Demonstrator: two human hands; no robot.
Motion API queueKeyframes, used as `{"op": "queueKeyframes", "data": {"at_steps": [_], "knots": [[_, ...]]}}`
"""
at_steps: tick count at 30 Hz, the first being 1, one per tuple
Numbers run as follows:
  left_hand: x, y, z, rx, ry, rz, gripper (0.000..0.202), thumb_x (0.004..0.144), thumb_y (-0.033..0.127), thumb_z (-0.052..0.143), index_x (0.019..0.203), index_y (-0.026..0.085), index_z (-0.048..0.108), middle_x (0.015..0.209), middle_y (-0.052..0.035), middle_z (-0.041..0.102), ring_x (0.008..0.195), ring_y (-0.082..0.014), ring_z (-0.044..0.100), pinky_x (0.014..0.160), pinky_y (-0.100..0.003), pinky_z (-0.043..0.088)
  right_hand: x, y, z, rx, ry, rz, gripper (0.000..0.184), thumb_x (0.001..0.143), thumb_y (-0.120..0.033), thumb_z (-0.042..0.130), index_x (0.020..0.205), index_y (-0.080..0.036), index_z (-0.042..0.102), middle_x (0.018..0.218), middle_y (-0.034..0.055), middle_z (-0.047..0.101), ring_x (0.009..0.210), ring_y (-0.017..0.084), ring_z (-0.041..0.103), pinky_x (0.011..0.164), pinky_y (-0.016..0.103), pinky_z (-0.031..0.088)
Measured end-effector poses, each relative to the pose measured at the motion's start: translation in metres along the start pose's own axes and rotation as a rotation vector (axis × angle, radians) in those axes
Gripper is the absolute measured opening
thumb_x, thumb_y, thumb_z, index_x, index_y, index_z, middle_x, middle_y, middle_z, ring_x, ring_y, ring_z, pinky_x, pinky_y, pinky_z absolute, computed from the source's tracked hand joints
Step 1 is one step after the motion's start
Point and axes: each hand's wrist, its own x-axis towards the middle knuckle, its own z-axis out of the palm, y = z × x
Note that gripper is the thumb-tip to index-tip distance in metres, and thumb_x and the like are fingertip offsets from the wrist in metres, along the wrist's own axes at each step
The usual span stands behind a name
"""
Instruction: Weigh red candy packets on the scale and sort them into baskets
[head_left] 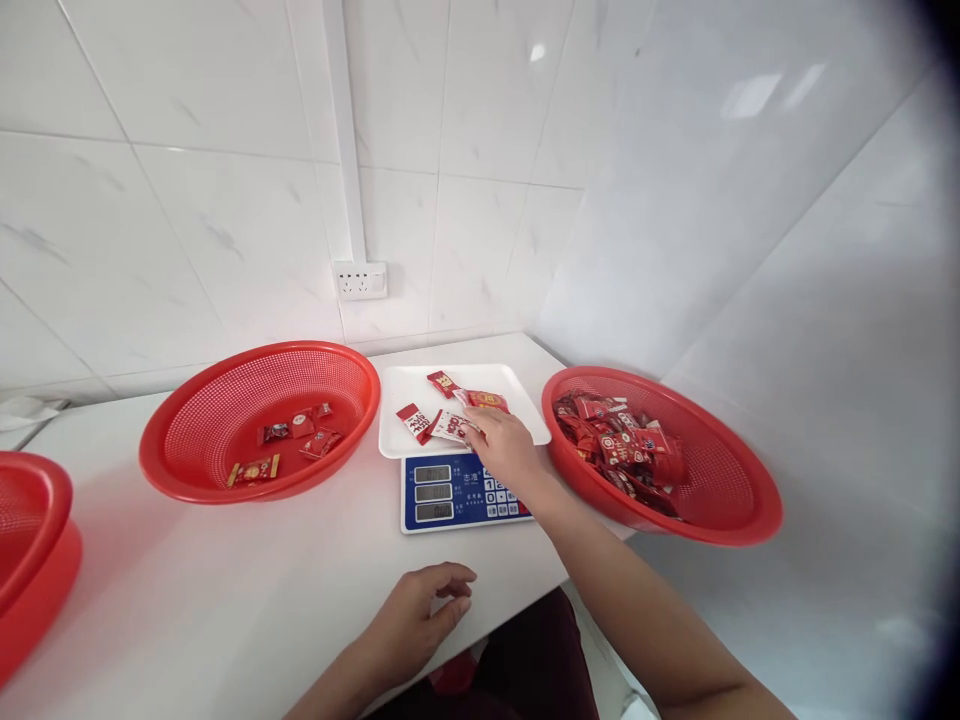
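My right hand [506,443] reaches over the white tray [525,395] of a blue-faced scale [442,495], its fingertips pinched on a red-and-white snack packet [452,427]. Other red packets lie on the tray, one at the back [442,382], one at the left [414,421] and one beside my hand [487,400]. My left hand [420,622] rests near the table's front edge, fingers loosely curled and apart, holding nothing.
A red mesh basket [187,440] on the left holds several packets. Another red basket [739,490] on the right is piled with packets. A stack of red baskets [30,540] sits at the far left. A wall socket [361,281] is behind.
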Motion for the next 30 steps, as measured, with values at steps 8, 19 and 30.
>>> {"op": "queueKeyframes", "data": {"at_steps": [8,19,30], "knots": [[0.004,-0.006,0.001,-0.084,0.097,-0.012,0.024,0.082,0.032,0.048,0.099,0.021,0.061,0.090,-0.0029,0.067,0.087,-0.0174,0.060,0.082,-0.028,0.045,0.023,0.041,0.001,0.019,-0.145,0.208,0.039,0.080,-0.021,0.054,0.119,-0.021,0.056,0.123,0.0079,0.056,0.112,0.024,0.051,0.091,0.036,0.042],[0.001,-0.001,-0.002,-0.110,0.082,-0.026,0.024,0.082,0.033,0.048,0.099,0.021,0.061,0.090,-0.0033,0.067,0.087,-0.0176,0.060,0.081,-0.028,0.045,0.017,0.046,-0.007,0.190,0.107,0.354,0.037,0.091,-0.030,0.033,0.120,-0.017,0.052,0.110,0.0103,0.064,0.099,0.024,0.059,0.085,0.036,0.045],[0.002,0.001,0.003,-0.438,-0.031,0.072,0.050,0.080,0.043,0.056,0.123,0.018,0.047,0.111,-0.0094,0.061,0.098,-0.0214,0.057,0.087,-0.033,0.045,-0.125,-0.013,-0.015,1.122,-0.699,0.276,0.035,0.086,-0.043,0.046,0.107,-0.021,0.063,0.098,0.0047,0.067,0.090,0.020,0.060,0.083,0.036,0.047]]}}
